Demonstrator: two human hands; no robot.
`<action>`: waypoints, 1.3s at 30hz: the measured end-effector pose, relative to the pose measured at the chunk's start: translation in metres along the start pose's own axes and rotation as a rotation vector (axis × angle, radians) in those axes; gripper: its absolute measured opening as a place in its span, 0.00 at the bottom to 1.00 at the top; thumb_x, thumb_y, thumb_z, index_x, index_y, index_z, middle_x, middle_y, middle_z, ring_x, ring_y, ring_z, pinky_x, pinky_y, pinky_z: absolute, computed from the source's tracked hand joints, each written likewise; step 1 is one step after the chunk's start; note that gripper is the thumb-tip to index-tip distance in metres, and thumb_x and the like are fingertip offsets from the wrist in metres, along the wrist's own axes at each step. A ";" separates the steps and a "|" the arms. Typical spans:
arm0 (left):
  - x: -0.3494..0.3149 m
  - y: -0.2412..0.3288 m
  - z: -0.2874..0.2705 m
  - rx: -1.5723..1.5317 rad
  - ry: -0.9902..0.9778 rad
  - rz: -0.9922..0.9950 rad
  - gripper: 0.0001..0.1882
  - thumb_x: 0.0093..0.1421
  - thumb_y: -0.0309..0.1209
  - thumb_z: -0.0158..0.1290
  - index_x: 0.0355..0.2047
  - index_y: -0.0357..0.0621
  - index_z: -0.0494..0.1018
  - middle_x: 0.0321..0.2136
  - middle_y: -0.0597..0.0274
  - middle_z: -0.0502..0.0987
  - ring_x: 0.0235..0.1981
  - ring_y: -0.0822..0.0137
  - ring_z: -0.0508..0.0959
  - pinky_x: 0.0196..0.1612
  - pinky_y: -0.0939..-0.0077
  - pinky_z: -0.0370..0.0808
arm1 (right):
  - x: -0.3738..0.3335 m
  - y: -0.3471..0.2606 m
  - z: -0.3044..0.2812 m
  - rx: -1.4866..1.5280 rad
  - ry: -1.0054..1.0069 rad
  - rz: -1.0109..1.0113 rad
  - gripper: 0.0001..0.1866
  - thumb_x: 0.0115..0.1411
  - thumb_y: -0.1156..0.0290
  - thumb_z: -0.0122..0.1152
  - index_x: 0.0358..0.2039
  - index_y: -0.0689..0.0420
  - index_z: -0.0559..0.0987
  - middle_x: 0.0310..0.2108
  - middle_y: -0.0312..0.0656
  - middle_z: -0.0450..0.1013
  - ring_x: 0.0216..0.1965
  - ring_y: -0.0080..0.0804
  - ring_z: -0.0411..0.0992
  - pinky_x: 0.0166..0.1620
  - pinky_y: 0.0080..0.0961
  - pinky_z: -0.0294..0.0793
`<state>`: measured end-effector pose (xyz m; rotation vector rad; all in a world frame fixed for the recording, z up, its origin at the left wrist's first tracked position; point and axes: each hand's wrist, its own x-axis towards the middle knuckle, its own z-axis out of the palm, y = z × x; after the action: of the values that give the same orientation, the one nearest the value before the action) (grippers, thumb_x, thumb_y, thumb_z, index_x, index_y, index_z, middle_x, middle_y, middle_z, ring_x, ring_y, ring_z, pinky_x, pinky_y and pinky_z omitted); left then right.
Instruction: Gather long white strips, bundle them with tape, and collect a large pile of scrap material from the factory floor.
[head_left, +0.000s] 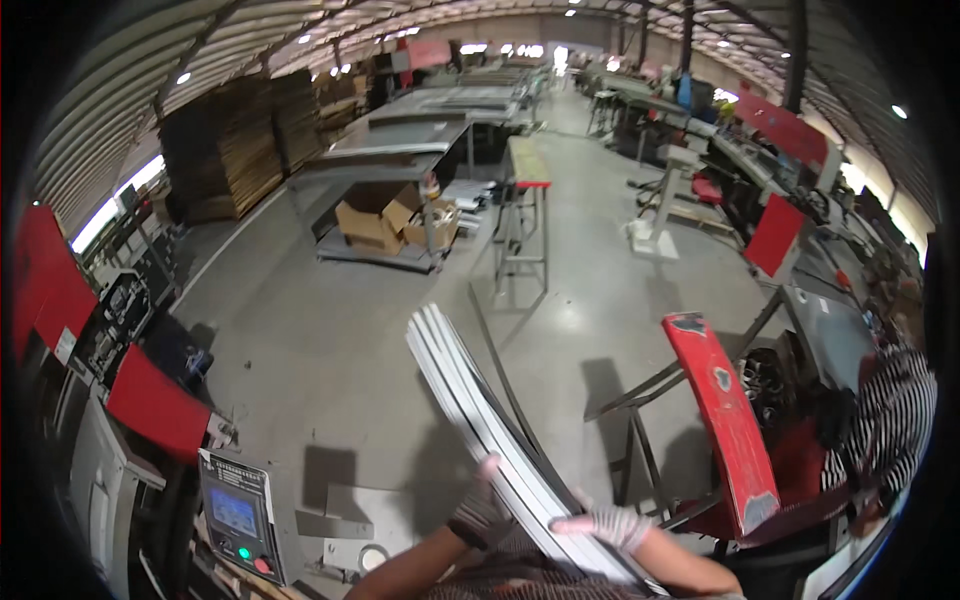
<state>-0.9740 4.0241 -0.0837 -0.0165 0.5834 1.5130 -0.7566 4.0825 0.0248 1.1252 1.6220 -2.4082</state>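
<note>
I have both grips clamped on the strips [512, 462], a white bundle slanting from the near middle toward far left. The left grip [483, 508] has its thumb up at the bundle's left edge; the right grip [608, 527], nearer, lays its thumb across the top. Most fingers are hidden beneath, and I lose the strips' near end at the lower edge; they lie too tight for me to count.

Their far end hangs free over open floor [350, 370], with room ahead and to the left. To the near right, one red beam [722, 425] bounds that space; to the near left, one panel [236, 515]. I count two boxes [372, 225] under the far table [405, 140]. One person [890, 420] at right is partly lost in the dark rim.
</note>
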 end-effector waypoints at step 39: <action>0.502 1.768 -0.377 -0.396 0.734 0.907 0.35 0.62 0.53 0.52 0.59 0.39 0.66 0.53 0.49 0.75 0.54 0.49 0.75 0.62 0.51 0.69 | 1.716 -1.102 0.574 -0.747 -1.013 0.178 0.70 0.41 0.43 0.81 0.70 0.68 0.46 0.65 0.60 0.58 0.66 0.42 0.59 0.65 0.33 0.61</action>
<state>-2.7851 4.5038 0.0102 -0.7210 0.9234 2.5125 -2.7749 4.7273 0.0306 -0.0907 1.6146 -1.5104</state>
